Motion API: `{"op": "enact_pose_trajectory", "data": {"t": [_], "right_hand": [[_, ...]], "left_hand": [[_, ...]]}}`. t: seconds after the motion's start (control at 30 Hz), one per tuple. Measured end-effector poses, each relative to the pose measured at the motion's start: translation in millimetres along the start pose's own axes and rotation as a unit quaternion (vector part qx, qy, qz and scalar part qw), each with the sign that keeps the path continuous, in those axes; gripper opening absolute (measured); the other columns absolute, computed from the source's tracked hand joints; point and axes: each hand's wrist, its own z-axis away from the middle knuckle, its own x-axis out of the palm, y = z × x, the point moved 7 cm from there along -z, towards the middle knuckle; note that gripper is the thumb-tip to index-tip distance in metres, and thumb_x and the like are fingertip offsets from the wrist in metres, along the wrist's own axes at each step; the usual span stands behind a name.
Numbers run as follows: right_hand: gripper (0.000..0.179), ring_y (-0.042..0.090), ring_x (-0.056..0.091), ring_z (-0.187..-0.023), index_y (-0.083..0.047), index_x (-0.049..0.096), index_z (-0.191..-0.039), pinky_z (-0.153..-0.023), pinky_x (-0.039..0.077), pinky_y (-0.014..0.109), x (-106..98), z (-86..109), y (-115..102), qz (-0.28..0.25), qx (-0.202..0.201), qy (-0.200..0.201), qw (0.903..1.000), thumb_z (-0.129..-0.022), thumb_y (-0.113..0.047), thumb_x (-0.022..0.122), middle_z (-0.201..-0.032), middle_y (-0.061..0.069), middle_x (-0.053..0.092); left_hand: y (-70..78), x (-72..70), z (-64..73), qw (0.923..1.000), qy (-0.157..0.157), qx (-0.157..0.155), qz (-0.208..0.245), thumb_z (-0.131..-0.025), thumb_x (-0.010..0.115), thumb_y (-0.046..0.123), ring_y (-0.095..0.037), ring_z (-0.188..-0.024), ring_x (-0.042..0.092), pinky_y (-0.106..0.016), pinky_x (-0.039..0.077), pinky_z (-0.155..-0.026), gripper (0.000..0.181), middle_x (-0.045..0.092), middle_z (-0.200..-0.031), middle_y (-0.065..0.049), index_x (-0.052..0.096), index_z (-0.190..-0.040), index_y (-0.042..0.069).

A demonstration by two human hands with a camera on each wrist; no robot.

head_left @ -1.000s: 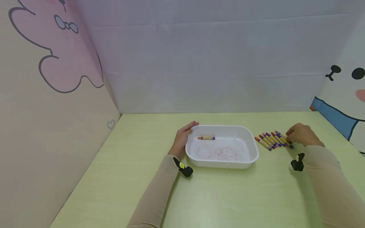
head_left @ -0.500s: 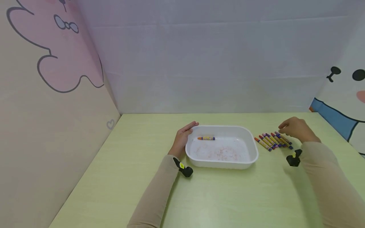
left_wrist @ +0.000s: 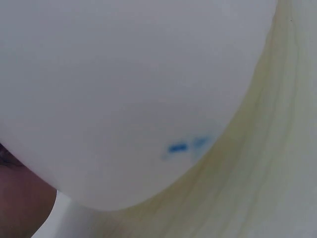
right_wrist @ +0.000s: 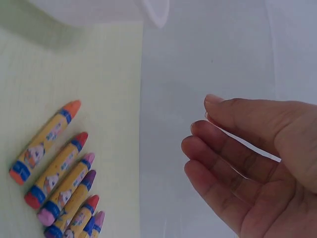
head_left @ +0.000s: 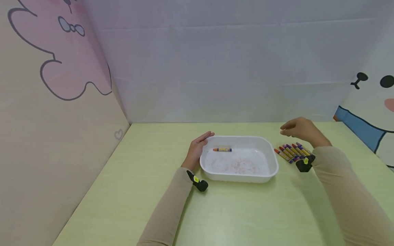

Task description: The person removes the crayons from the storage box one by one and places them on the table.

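Note:
A white plastic tray (head_left: 239, 178) stands on the table with one orange crayon (head_left: 222, 150) lying inside near its back left. My left hand (head_left: 195, 151) rests against the tray's left side, fingers extended along the rim. In the left wrist view, the tray's white wall (left_wrist: 119, 99) fills most of the picture, and a bit of the hand shows at the lower left. To the right of the tray lie several crayons (right_wrist: 45, 144) in a slanted row. Above and behind them hovers my right hand (head_left: 303, 130), its fingers loosely bent and nothing between them.
The pale green-yellow table (head_left: 246, 215) meets a white backdrop (head_left: 231, 75) just behind the tray. Printed cartoon walls (head_left: 74, 68) border the left and right sides. A black wrist camera (head_left: 304, 164) partly covers the crayon row in the head view.
My right hand has lifted away from the right end of the crayon row and moved left and back over it. The left hand and the tray have stayed in place.

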Motion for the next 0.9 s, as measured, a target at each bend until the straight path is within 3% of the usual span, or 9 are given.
{"op": "enact_pose_trajectory", "data": {"t": [0.2,0.5,0.7,0.9], "right_hand": [[0.04,0.03,0.067,-0.088,0.005,0.063,-0.119,-0.074,0.056,0.043,6.4,-10.6,-28.8,-0.01,-0.025,0.009,0.9996,-0.093,-0.025,0.062,-0.108,0.025,0.068],[0.034,0.029,0.067,-0.091,0.002,0.066,-0.116,-0.079,0.055,0.044,24.8,-21.5,-68.6,-0.024,-0.065,-0.007,0.9975,-0.091,-0.021,0.064,-0.105,0.021,0.071],[0.03,0.031,0.066,-0.1,0.0,0.068,-0.115,-0.085,0.055,0.045,48.0,-30.6,-91.0,-0.018,-0.093,-0.031,0.995,-0.091,-0.017,0.064,-0.114,0.02,0.068],[0.029,0.03,0.066,-0.102,0.0,0.068,-0.116,-0.089,0.054,0.046,72.0,-40.0,-106.6,-0.011,-0.104,-0.055,0.993,-0.09,-0.012,0.065,-0.113,0.017,0.069]], "left_hand": [[0.4,1.3,0.0,1.0,0.001,0.009,-0.001,-0.1,0.042,0.006,-0.015,-0.137,0.041,-0.034,0.034,-0.115,0.041,0.056,-0.139,-0.003,0.049,-0.14,0.007],[0.1,0.9,-2.0,0.9999,0.003,0.013,-0.003,-0.099,0.043,0.005,-0.015,-0.136,0.043,-0.034,0.035,-0.114,0.041,0.057,-0.138,-0.003,0.052,-0.139,0.01],[-0.6,-0.4,-1.4,0.9999,0.009,0.007,-0.005,-0.099,0.043,0.006,-0.014,-0.136,0.044,-0.033,0.035,-0.114,0.042,0.058,-0.137,-0.002,0.05,-0.14,0.008],[-0.4,-0.5,-1.2,0.9999,0.006,0.006,-0.006,-0.099,0.043,0.006,-0.014,-0.136,0.043,-0.033,0.034,-0.114,0.042,0.057,-0.138,-0.003,0.049,-0.14,0.007]]}}
